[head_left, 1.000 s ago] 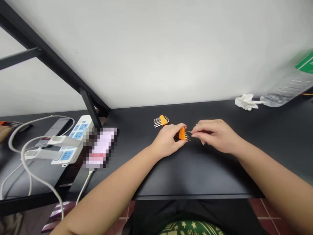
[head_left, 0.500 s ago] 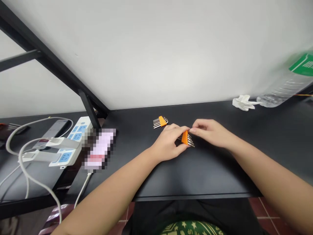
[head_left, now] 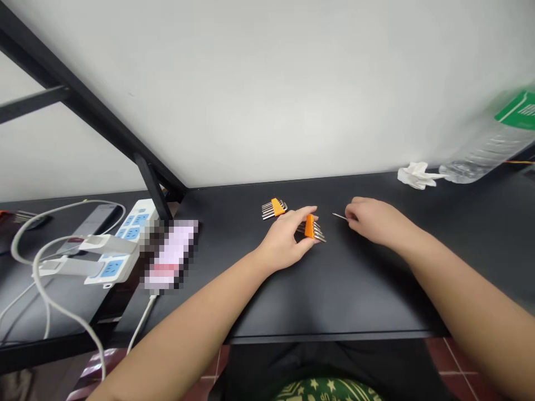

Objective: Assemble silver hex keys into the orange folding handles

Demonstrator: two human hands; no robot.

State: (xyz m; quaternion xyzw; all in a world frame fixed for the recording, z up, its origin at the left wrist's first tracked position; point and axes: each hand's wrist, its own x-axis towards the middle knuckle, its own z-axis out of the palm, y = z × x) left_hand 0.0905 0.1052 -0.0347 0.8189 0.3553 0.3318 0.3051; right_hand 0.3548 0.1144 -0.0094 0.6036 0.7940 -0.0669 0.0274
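An orange holder with several metal hex keys point(head_left: 310, 226) is gripped between the thumb and fingers of my left hand point(head_left: 285, 238), just over the black tabletop. To its right, my right hand point(head_left: 374, 221) pinches a single thin metal key point(head_left: 340, 215), whose tip points left towards the holder; the rest of the key is hidden in my fingers. A second orange holder with hex keys point(head_left: 278, 207) lies on the table behind my left hand, touched by neither hand.
On the left are a blurred-out phone point(head_left: 172, 250) with a cable, and a white power strip point(head_left: 134, 223) with plugs. Crumpled tissue point(head_left: 417, 175) and a clear bottle point(head_left: 480, 156) lie at the back right. A black metal frame point(head_left: 96, 120) rises at the left.
My right hand has moved right, away from the holder, and a thin key now shows in its fingers. My left hand has shifted slightly left with the holder.
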